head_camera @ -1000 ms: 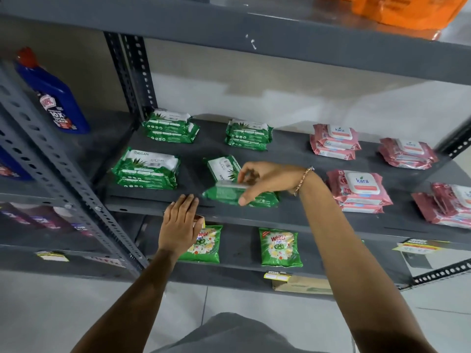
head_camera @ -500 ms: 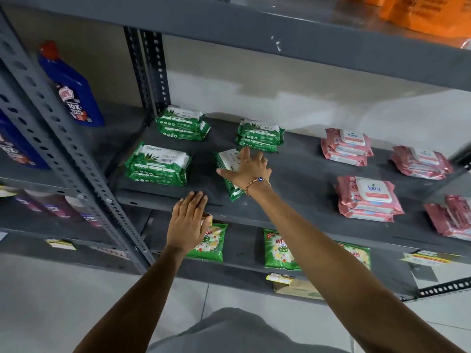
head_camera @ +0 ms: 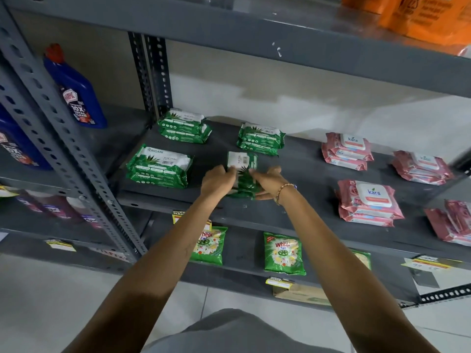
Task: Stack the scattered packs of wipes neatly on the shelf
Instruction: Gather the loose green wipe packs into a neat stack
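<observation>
On the far left sits a blue cleaner bottle, then green stacks on the grey shelf. Mid-shelf, left hand and right hand squeeze the green wipes pack from both sides near the front edge (fingers curled on it, lower half hidden). Pink Kara packs sit off right, well apart.
</observation>
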Tool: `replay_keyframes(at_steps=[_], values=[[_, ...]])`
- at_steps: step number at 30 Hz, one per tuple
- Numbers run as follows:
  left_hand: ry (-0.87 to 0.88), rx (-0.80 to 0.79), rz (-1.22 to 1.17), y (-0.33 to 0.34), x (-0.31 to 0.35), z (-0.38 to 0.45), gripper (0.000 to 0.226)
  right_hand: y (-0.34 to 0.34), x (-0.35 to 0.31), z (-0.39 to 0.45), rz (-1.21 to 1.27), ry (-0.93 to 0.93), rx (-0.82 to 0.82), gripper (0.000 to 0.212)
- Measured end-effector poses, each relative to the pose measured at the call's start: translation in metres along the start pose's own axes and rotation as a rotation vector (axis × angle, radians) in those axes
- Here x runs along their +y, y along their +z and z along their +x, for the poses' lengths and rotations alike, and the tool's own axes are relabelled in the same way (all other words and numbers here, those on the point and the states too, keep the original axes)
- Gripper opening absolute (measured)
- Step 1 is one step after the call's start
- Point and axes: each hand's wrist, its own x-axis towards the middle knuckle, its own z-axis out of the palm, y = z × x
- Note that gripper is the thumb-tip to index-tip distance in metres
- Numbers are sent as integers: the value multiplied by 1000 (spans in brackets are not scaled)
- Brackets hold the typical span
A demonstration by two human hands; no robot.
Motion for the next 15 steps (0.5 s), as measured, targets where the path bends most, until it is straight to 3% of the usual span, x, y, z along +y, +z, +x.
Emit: replay_keyframes(at_steps=[5,8,9,11,13,15], values=[[131,-127,46,-14,8,14,33,18,21,-12,302,96,62,76],[176,68,-54,-9,3,6,45,10,18,-12,-34,44,325,109],[159,173,-110,-3,1,-3,51,2,15,-8,-139,7,378,111],[14,313,-278,11,4,-25,63,-15,4,2,-289,-83,318,91],[-239,285,-420,24,9,-42,77,-29,-6,11,-322,-131,147,63],[-398,190,-517,34,13,-43,80,-35,-10,18,-275,-92,16,69]])
